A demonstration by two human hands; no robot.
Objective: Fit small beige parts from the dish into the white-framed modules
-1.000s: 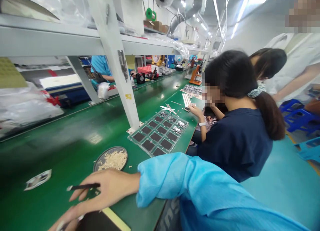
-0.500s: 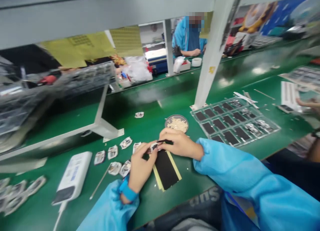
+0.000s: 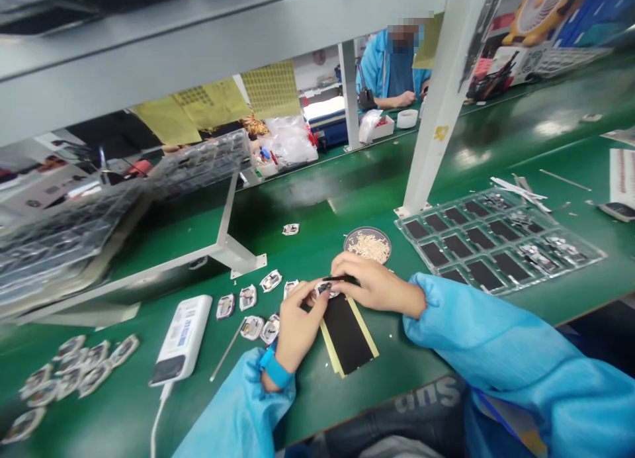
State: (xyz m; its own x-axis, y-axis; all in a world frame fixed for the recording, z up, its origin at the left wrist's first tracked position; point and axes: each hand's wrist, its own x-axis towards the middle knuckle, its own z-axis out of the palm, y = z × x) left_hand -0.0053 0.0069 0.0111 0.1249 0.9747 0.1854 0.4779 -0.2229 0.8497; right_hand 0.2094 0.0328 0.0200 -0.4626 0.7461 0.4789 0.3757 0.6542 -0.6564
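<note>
My left hand (image 3: 300, 322), with a blue band at the wrist, is closed on a small white-rimmed part (image 3: 325, 288), its fingertips at the edge. Thin black tweezers (image 3: 342, 279) are pinched in my right hand (image 3: 374, 287), with their tip over that part. Fingers cover some of the part, so its inner detail is hard to make out. Directly below both hands lies a black sheet on yellow backing (image 3: 350, 335). Several similar white-rimmed parts (image 3: 248, 297) lie left of my left hand. Beyond my right hand sits a round dish (image 3: 367, 230) of small pale bits.
A clear tray (image 3: 446, 263) of black rectangles and silvery pieces lies at right. On the left are a white power bank (image 3: 186, 335) with a cable, a thin stick (image 3: 227, 350) and a pile of parts (image 3: 74, 368). A shelf post (image 3: 431, 140) rises ahead; a co-worker (image 3: 391, 67) sits beyond.
The camera view has turned left, so the scene sits further right and more of the left pile shows. Both hands keep nearly the same pose over the black sheet.
</note>
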